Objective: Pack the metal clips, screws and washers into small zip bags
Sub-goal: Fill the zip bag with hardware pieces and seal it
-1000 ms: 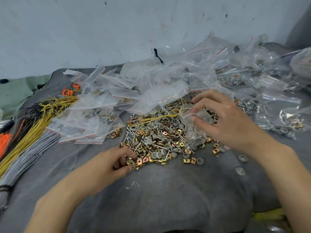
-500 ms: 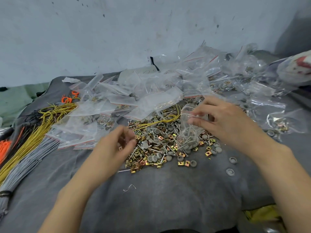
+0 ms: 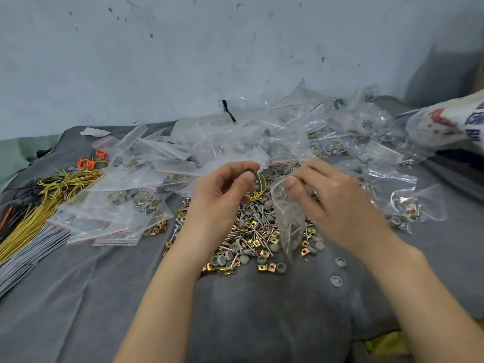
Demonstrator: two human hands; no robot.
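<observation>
Since nearest you is only bare grey cloth [image 3: 262, 323], start there: two loose washers [image 3: 336, 281] lie apart from the rest, on the R side. Just beyond sits the pile [image 3: 251, 231] of brass-coloured clips, screws and grey washers, all mixed.

Over it, your left hand [image 3: 222, 195] pinches one small metal clip [image 3: 251, 171] betw. thumb and forefinger, the other fingers curled loosely under. Your right hand [image 3: 332, 197] grips the mouth of a small zip bag [image 3: 288, 221], thumb on the near lip and fingers behind. The bag hangs down w/ its bottom touching the pile, and some pieces look to be inside (blur makes a count impossible). Clip and bag mouth are near but not touching, so I'd judge you're about to drop it in.

Handling: the clip is stiff, light and prob. sharp-edged, so hold it by its flat faces. Screws are slim and will roll; take them by the shank. The bag is thin, soft, slippery film. Hold both lips at the zip strip or it'll collapse shut, and screw points could pierce it if pushed hard.

Further off, filled bags [image 3: 112, 221] lie to the L beside yellow wire bundles [image 3: 52, 195]. A heap of clear bags [image 3: 296, 132] runs back to the wall [image 3: 235, 48].
</observation>
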